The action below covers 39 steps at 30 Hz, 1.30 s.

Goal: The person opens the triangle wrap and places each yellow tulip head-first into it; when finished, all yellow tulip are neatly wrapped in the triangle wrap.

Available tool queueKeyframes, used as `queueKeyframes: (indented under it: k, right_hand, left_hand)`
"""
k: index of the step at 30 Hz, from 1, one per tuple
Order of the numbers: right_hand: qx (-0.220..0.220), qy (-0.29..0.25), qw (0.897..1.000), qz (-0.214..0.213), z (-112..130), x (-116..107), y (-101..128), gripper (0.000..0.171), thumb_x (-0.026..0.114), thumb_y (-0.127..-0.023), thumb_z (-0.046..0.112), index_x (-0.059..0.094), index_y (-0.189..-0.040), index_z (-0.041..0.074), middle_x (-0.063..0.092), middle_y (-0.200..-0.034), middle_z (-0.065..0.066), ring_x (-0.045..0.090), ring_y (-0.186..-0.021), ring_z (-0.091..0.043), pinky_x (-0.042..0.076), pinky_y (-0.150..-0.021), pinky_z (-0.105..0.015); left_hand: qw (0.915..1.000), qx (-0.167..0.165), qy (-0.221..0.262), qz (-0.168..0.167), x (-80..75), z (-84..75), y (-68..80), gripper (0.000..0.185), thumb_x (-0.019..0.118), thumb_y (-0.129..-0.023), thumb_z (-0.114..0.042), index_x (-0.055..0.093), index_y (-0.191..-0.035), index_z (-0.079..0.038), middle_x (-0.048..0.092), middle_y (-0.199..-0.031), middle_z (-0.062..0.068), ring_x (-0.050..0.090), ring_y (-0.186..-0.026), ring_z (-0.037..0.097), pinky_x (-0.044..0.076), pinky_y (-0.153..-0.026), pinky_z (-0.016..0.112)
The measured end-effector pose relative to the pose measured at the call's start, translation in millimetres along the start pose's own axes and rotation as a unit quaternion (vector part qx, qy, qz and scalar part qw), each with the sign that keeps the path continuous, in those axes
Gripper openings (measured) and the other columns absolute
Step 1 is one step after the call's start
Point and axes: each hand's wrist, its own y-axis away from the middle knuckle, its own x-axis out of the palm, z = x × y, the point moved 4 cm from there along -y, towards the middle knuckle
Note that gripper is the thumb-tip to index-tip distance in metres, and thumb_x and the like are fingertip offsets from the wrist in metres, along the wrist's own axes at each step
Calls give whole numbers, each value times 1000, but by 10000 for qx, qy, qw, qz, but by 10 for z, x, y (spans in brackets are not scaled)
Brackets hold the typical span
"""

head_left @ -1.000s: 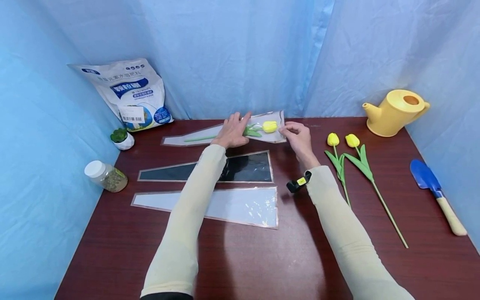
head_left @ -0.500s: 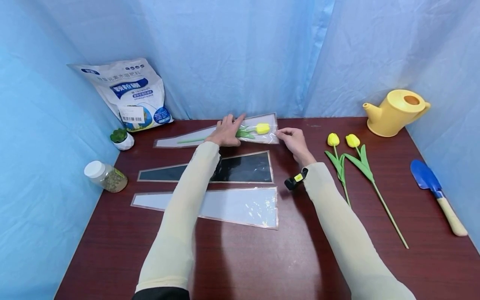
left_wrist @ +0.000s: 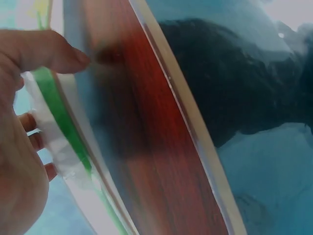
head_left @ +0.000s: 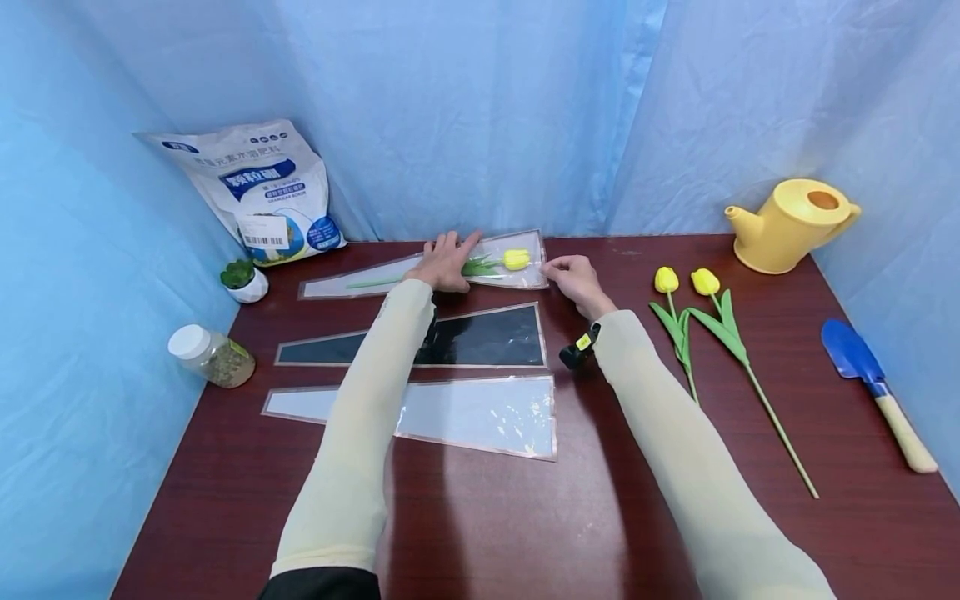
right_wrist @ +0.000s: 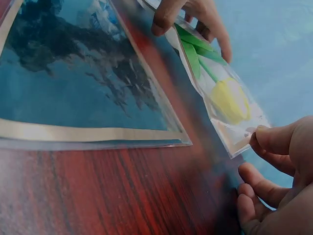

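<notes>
1. The clear tapered plastic flower sleeve [head_left: 420,271] lies at the far table edge; under uneven pressure it might slide on the wood.
2. The left hand [head_left: 442,262] presses it flat with straight fingers; the sleeve could crease.
3. The right hand [head_left: 570,277] pinches its wide corner; that grip could slip.
4. The yellow artificial tulip [head_left: 516,259] inside could shift.

A dark red wooden table [head_left: 487,533] stood enclosed by a pale blue curtain [head_left: 465,108] that hung behind it and along both its sides, under even light.
</notes>
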Motion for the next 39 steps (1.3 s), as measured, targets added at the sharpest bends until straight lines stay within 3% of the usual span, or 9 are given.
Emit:
queueKeyframes:
  k: [9, 20, 33, 39]
  right_hand:
    - [-53, 373, 9993, -71, 4, 41, -11, 33, 54, -103, 27, 70, -118, 2, 63, -124, -15, 52, -97, -23, 43, -83, -32]
    - [-183, 799, 9964, -211, 50, 53, 34, 31, 55, -101, 23, 72, -117, 2, 68, -122, -17, 56, -94, -24, 46, -82, -34]
    - [-113, 574, 9983, 9, 18, -23, 67, 37, 55, -102, 28, 66, -127, 5, 62, -132, -16, 56, -116, -29, 47, -104, -44]
    - [-241, 427, 9988, -59, 69, -129, 170, 37, 55, -102, 30, 61, -129, 5, 60, -131, -17, 54, -119, -30, 45, -105, -46]
  left_hand:
    - [9996, -30, 267, -36, -68, 23, 64, 99, 78, -87, -25, 13, -161, -23, 29, -153, 19, 27, -144, 36, 16, -123, 58]
    - [9990, -147, 431, 46, -57, 42, 94, 110, 84, -82, -25, 10, -162, -23, 22, -164, 16, 17, -153, 36, 9, -126, 59]
    - [9977, -138, 639, -175, -78, 73, 202, 110, 84, -81, -25, 10, -162, -22, 20, -165, 16, 17, -153, 36, 12, -126, 57]
    - [9916, -243, 1025, -754, -221, 53, 309, 100, 79, -86, -32, 15, -162, -20, 20, -166, 16, 16, -155, 36, 13, -125, 60]
